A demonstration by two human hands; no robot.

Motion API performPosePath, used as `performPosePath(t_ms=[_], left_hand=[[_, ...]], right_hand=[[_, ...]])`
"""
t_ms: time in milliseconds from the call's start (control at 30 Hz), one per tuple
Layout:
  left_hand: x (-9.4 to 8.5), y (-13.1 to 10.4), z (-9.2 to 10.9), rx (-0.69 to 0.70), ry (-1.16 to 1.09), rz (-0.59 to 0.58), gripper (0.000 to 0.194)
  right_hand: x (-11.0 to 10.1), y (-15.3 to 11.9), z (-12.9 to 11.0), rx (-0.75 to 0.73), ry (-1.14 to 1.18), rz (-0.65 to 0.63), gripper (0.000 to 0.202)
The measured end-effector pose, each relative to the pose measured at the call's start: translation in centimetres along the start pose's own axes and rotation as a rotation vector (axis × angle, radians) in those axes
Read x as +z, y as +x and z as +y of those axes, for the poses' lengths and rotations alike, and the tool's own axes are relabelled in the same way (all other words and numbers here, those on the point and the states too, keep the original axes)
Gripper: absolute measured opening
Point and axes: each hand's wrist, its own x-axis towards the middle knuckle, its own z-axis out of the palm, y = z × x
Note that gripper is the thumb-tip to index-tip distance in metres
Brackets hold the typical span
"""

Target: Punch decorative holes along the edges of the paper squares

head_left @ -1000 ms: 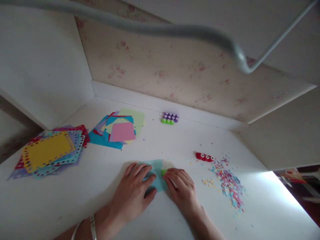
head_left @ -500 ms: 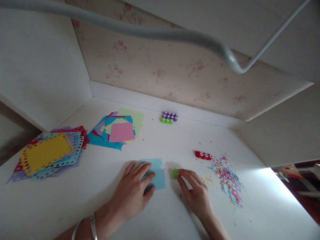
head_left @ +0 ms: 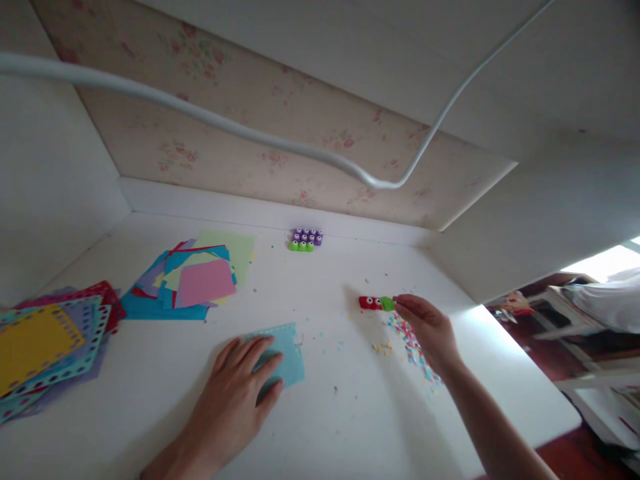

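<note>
My left hand (head_left: pixel 240 380) lies flat with spread fingers on a light blue sheet of paper (head_left: pixel 287 353), which has small punched holes along its top edge. To the right, my right hand (head_left: pixel 425 323) pinches a small green craft punch (head_left: pixel 387 303) between thumb and fingers. The green punch is held over or beside a row of red craft punches (head_left: pixel 369 303), hiding part of that row. Just below the right hand lies a scatter of multicoloured confetti (head_left: pixel 410 343).
At the back stand purple and green craft punches (head_left: pixel 306 239). Coloured paper sheets (head_left: pixel 207 283) are piled on the left, with a stack of hole-bordered sheets (head_left: pixel 50 340) at the far left. A white cable (head_left: pixel 300 150) crosses above the white table (head_left: pixel 325 433).
My right hand has carried the green punch right and away from the blue paper to the red punches. My left hand stays on the paper. The view has turned to the right.
</note>
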Motion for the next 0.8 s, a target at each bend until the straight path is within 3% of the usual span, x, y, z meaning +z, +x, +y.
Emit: performPosePath(t_ms=[133, 267, 600, 800], left_hand=[[0.2, 0.0, -0.1, -0.006, -0.002, -0.002, 0.030], [0.3, 0.0, -0.2, -0.013, 0.002, 0.002, 0.030], [0.3, 0.0, -0.3, -0.008, 0.015, -0.002, 0.030], [0.3, -0.1, -0.2, 0.000, 0.019, 0.031, 0.029]], right_hand=[[-1.8, 3.9, 2.1, -0.001, -0.090, 0.027, 0.039], [-1.5, 6.0, 3.9, 0.003, -0.173, 0.012, 0.033], [-0.5, 6.8, 6.1, 0.009, -0.353, -0.030, 0.028], [-0.7, 7.1, 4.6, -0.019, -0.432, -0.002, 0.038]])
